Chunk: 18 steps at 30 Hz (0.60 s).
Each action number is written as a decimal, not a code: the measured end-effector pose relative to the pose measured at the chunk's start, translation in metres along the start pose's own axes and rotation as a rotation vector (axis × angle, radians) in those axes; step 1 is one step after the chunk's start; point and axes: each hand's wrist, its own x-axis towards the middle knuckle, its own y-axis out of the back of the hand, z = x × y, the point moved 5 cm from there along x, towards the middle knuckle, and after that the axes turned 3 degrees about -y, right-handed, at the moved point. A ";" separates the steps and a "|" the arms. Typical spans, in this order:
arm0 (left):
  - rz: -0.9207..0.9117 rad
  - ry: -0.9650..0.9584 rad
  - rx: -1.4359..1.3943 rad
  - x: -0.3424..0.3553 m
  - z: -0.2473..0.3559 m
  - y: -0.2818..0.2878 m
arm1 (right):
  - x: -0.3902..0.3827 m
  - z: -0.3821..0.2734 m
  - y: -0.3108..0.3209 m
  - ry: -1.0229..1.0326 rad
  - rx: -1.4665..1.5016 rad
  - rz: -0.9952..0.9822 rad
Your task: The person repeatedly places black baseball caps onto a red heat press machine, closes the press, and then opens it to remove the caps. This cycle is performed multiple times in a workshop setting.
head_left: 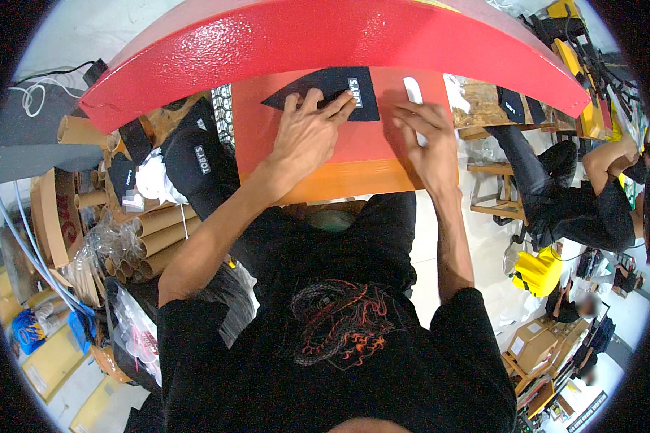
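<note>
At the frame's upper centre, a dark triangular fabric piece (332, 79) lies on the red tabletop (368, 146), apparently being smoothed by the left hand (307, 137), fingers spread. The right hand (433, 137) curls over a white strip (412, 88), grip unclear. Next calls for steady, flat pressure.

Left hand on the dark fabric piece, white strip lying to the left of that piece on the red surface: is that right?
One side is wrong: the head view shows the white strip to the right of the dark fabric piece. Everything else stands.
</note>
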 end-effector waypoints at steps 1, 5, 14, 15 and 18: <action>0.000 0.002 0.002 0.001 -0.001 0.001 | 0.011 -0.005 -0.010 0.103 -0.017 -0.048; -0.008 0.009 -0.040 0.002 0.000 0.000 | 0.033 -0.005 -0.037 0.360 -0.095 -0.173; -0.003 0.022 -0.040 -0.002 0.000 -0.001 | 0.038 0.003 -0.042 0.519 -0.234 -0.240; 0.000 0.023 -0.037 -0.002 0.000 -0.002 | 0.038 0.003 -0.042 0.525 -0.239 -0.245; 0.007 0.023 -0.044 -0.002 0.000 -0.002 | 0.039 0.005 -0.042 0.537 -0.245 -0.255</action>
